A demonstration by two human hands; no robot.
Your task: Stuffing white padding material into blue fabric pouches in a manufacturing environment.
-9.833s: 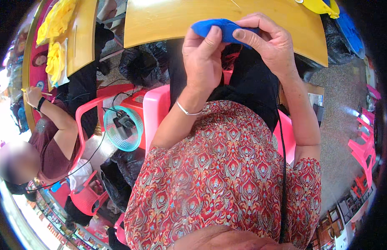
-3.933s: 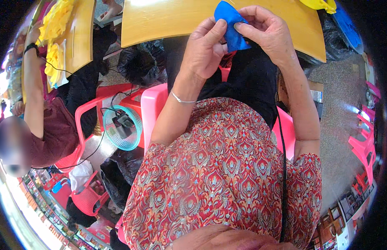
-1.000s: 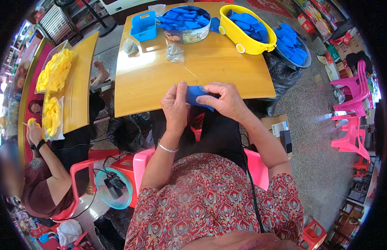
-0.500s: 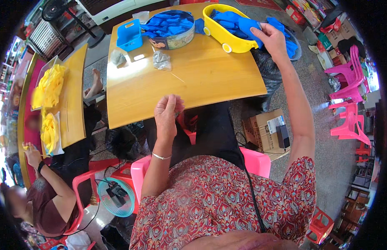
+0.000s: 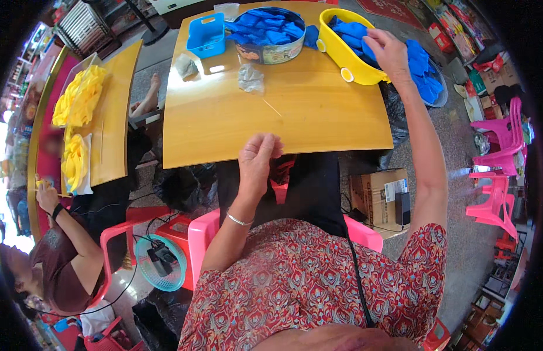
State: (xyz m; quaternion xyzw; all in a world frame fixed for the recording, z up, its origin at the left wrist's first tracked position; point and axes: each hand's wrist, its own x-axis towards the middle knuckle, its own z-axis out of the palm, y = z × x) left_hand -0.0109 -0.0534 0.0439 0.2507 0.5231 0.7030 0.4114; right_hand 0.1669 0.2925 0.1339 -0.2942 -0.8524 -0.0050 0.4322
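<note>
While the fingers of the right hand (image 5: 390,54) were bent over the yellow tub (image 5: 338,51), nearly meeting the thumb, it could not be told whether they had hold of one of the blue cloth pieces (image 5: 350,30) heaped inside. The left hand (image 5: 258,161) was at the near edge of the table (image 5: 330,120), its fingers loosely curled toward the thumb and nothing seen between them; whether it touched the table was unclear. The tub, with white wheels on its side, stood along the right edge, toward the far right corner. To its left a round tin (image 5: 286,53) full of more blue pieces (image 5: 264,26) stood near the far edge, one loose piece (image 5: 310,36) lying between tin and tub, and a light blue basket (image 5: 207,49) sat near the far left corner. A crumpled clear bag (image 5: 250,78) lay in front of the tin, a thin stick (image 5: 272,107) nearer the middle, and a grey bundle (image 5: 186,66) toward the left edge. Just beyond the right edge a basin (image 5: 440,98) held further blue pieces (image 5: 423,70). Below the near edge were a pink chair (image 5: 202,237) and, to the right, a cardboard box (image 5: 368,196); off to the left, a second table (image 5: 116,117) bore yellow pieces (image 5: 83,96), with a co-worker's hand (image 5: 47,199) near it
</note>
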